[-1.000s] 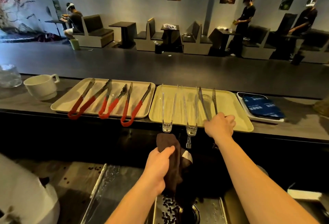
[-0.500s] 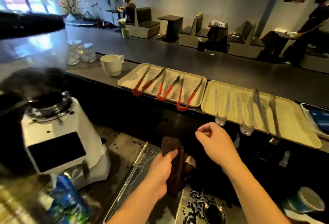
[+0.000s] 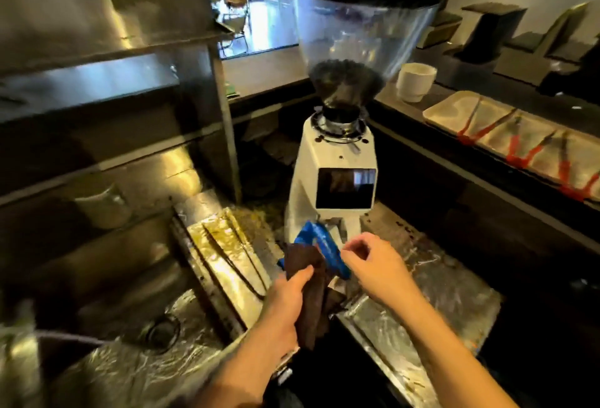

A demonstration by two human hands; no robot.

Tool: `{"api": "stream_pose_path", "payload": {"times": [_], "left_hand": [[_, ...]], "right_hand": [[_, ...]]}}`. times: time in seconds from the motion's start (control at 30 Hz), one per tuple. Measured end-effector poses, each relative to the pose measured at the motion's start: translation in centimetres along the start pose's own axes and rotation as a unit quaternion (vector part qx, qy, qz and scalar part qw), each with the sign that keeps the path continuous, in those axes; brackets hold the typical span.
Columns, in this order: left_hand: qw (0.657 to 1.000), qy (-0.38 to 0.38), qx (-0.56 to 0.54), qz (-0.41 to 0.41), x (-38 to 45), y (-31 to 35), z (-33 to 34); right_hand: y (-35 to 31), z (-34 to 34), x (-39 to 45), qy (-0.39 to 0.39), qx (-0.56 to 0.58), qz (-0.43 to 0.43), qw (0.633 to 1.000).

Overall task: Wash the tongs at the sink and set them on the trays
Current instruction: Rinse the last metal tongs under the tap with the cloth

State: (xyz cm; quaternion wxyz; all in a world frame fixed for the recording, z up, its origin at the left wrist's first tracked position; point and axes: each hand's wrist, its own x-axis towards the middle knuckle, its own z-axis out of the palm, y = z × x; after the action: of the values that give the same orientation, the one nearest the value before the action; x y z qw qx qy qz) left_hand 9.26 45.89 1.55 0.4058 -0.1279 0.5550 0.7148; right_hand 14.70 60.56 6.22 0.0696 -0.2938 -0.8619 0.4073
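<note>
While the left hand pinches a dark brown cloth just in front of the white coffee grinder, the right hand hovers beside it, holding nothing, fingers loosely curled; a blue packet leans at the grinder's base, behind the cloth; red-handled tongs lie on a beige tray on the counter to the grinder's right; a white cup stands between grinder and tray; a steel sink lies to the grinder's lower left.

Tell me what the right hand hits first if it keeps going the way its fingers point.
Probably the blue packet: the right hand points left at it, fingertips close. Depth is unclear; beyond lies the brown cloth.
</note>
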Motion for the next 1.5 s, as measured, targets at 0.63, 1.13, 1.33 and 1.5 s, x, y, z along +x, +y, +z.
{"api": "stream_pose_path", "payload": {"times": [0.63, 1.13, 1.33, 1.5], "left_hand": [[0.983, 0.145, -0.105, -0.032, 2.9, 0.8, -20.8], [0.953, 0.228, -0.194, 0.043, 3.0, 0.7, -26.2], [0.887, 0.139, -0.328, 0.294, -0.6, 2.5, -32.3], [0.879, 0.102, -0.355, 0.302, -3.6, 4.4, -37.0]], "right_hand": [[-1.6, 25.7, 8.1, -0.174, -0.282, -0.009, 0.943], [-4.1, 27.3, 9.7, -0.148, -0.171, -0.022, 0.974], [-10.2, 26.5, 3.1, -0.334, 0.056, 0.019, 0.941], [-13.9, 29.2, -3.2, -0.411, 0.079, 0.022, 0.908]]}}
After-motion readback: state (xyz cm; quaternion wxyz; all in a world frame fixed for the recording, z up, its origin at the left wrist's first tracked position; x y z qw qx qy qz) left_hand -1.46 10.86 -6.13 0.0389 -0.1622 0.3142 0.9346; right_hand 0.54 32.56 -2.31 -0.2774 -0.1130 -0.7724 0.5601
